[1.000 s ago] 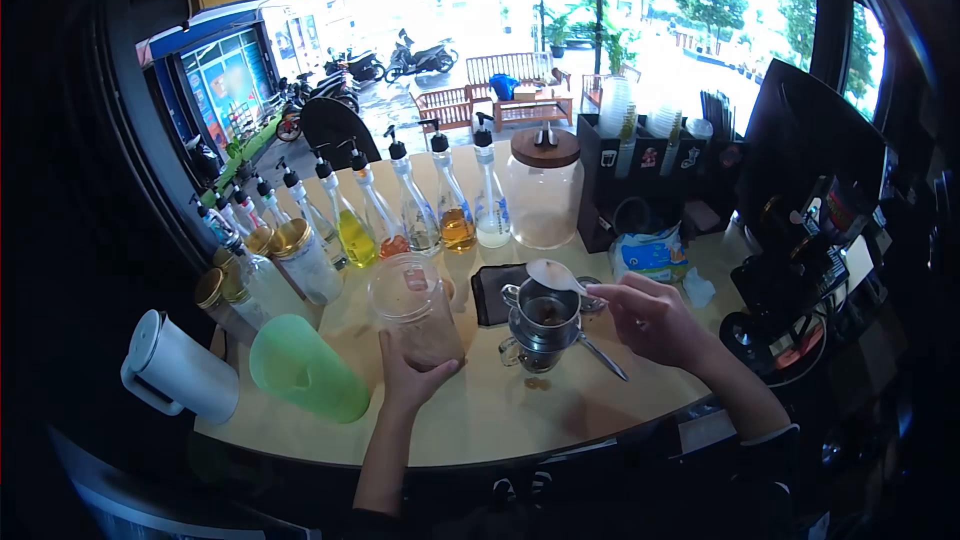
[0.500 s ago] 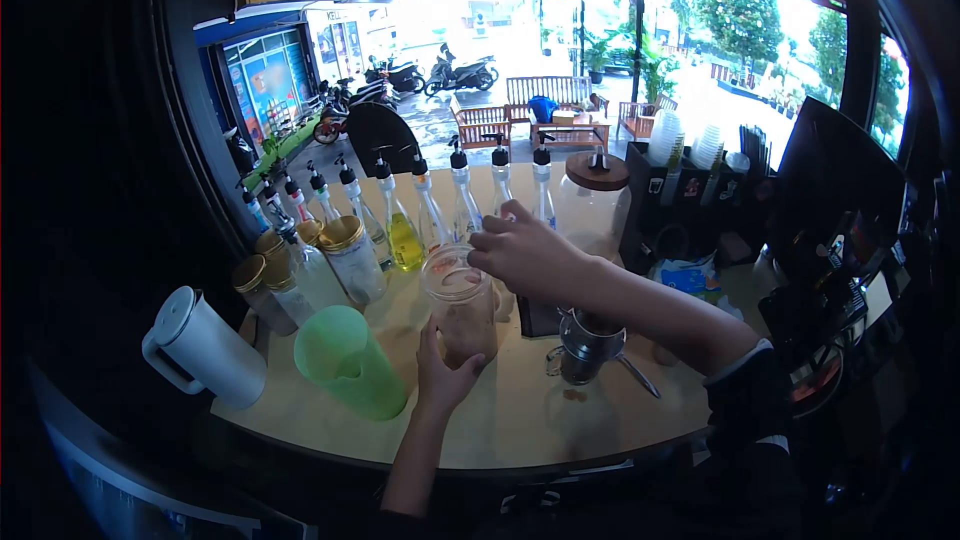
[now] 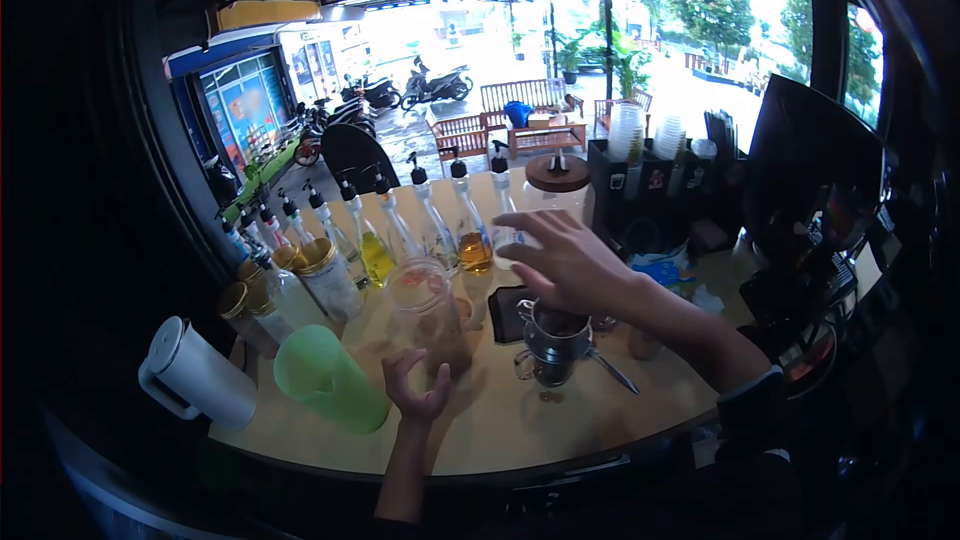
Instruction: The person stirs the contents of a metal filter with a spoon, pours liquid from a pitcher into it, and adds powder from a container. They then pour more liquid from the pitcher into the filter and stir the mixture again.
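A clear jar (image 3: 432, 332) with brownish contents stands on the counter. My left hand (image 3: 418, 392) is just in front of it, thumb and fingers apart and curved, holding nothing. My right hand (image 3: 568, 258) hovers to the right of the jar with spread fingers, above a metal coffee dripper (image 3: 556, 332) set on a glass cup (image 3: 550, 370). Beside the cup lies a spoon (image 3: 614, 372), its handle toward me. A dark tray (image 3: 506, 314) sits behind the cup, partly hidden.
A green pitcher (image 3: 335, 380) and a white jug (image 3: 195, 375) stand at the left. Behind them are gold-lidded jars (image 3: 330, 280) and a row of pump bottles (image 3: 425, 215). A wooden-lidded jar (image 3: 558, 185), stacked cups (image 3: 628, 135) and a dark screen (image 3: 815, 160) are at the right.
My left hand has let go of the jar and drawn slightly back. My right hand has moved away from the jar's mouth to the right, its fingers spreading. The view has shifted slightly.
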### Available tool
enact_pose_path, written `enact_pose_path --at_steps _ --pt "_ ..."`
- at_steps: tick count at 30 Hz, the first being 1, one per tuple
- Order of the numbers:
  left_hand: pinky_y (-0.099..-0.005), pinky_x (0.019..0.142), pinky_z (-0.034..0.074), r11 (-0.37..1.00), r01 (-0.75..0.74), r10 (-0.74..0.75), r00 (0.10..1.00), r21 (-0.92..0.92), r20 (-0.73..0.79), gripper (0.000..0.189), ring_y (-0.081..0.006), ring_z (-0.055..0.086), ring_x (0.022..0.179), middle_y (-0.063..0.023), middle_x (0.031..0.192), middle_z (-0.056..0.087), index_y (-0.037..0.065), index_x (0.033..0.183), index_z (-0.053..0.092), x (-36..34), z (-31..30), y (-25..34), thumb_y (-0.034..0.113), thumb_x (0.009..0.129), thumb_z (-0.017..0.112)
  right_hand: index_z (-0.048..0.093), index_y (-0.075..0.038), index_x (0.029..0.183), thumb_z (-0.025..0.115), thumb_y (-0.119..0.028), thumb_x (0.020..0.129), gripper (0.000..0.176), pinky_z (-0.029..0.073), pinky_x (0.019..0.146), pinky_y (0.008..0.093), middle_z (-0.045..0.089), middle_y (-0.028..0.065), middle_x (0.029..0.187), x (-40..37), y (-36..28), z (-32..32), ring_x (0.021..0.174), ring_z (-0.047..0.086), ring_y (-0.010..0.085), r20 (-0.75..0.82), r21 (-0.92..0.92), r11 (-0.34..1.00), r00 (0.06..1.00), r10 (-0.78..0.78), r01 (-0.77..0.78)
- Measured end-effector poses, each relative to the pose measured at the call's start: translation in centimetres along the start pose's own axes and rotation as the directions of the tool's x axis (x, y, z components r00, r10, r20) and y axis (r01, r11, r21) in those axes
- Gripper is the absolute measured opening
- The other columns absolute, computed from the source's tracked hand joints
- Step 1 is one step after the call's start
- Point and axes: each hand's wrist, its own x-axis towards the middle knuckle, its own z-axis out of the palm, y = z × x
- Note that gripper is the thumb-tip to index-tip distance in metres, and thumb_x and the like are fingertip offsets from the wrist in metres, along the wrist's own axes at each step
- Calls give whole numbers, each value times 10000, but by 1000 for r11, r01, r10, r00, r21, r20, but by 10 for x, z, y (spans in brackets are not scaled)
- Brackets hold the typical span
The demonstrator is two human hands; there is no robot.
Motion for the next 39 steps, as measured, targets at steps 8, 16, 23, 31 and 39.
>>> enact_pose_path --at_steps 8,16,23,31,39 --pt "-366 858 453 877 209 -134 971 -433 198 636 -249 537 1035 -125 1132 544 28 1216 510 37 86 58 343 729 772 633 -11 977 624 -92 842 159 482 831 382 541 143 1170 -153 43 -33 1014 589 293 -76 194 806 810 581 -559" --pt "-331 999 406 461 639 -197 750 -616 632 946 -207 488 1217 -107 1346 472 26 1393 357 19 112 50 399 668 836 616 10 956 592 -176 916 192 493 715 313 628 98 857 -309 54 -2 769 635 229 76 245 407 436 897 -880" --pt "-323 976 426 409 701 -280 706 -584 651 825 -192 538 1165 -82 1248 550 40 1317 417 1 117 49 213 644 861 572 -31 886 509 -194 988 203 451 689 245 585 -2 770 -314 27 22 739 549 70 195 724 88 326 925 -685" --pt "-357 1043 376 419 693 -303 716 -587 628 841 -218 517 1199 -96 1259 544 30 1315 419 -8 119 45 183 620 868 510 -56 837 486 -176 994 199 395 673 234 504 -20 745 -280 44 12 700 472 60 123 809 115 357 926 -576" --pt "-362 1048 377 442 708 -287 694 -551 660 879 -225 510 1212 -103 1263 538 27 1314 417 -4 115 52 213 595 886 509 -64 822 565 -155 958 173 386 632 206 520 -31 728 -178 45 -35 675 473 32 91 818 230 513 854 -528"
